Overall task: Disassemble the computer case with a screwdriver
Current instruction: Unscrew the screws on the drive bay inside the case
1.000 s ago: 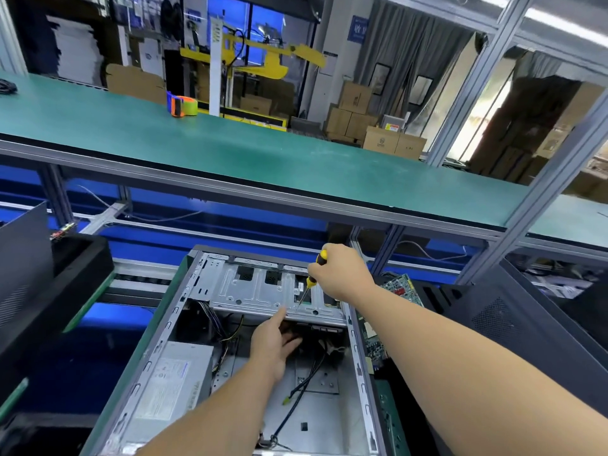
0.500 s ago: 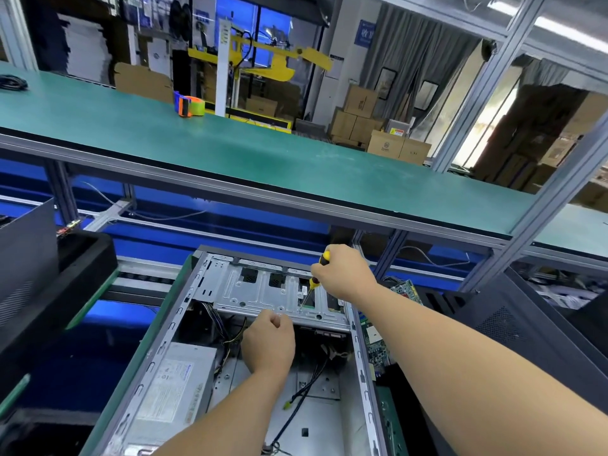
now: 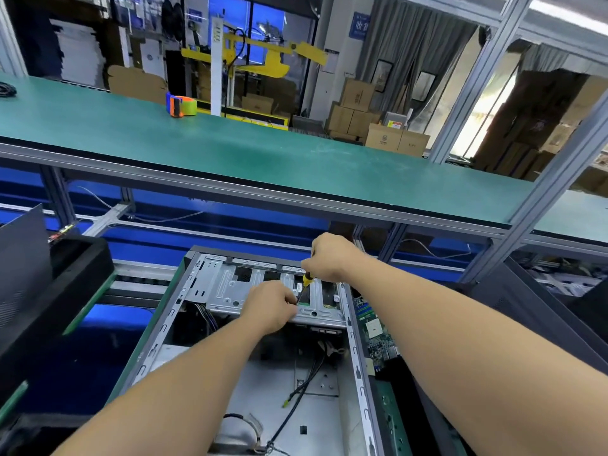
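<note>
Showing an open computer case (image 3: 197, 287) lying on its side on the lower bench level, directly below the camera, under a green-topped shelf (image 3: 296, 159). Compared with half a second earlier: left hand (image 3: 269, 306) moved up from the case interior onto the front edge of the drive cage (image 3: 230, 291), fingers now pinched at the screwdriver (image 3: 306, 280) shaft near its tip; right hand (image 3: 330, 256) unchanged in place, wrapped round the yellow-and-black handle above the cage. Screwdriver slanting down and leftward between the two hands. Writing: white characters on a blue wall sign (image 3: 359, 25) in the background, too blurred to read; labels on stacked cardboard boxes (image 3: 388, 133) likewise illegible. Case appearance: bare grey sheet metal, perforated side rails, slotted silver cage at the far end, loose black cables (image 3: 309, 376) across the floor panel. Green circuit board (image 3: 375, 334) lying just beside the right rail. Orange-and-green tape dispenser (image 3: 181, 105) standing on the shelf, well apart.
</note>
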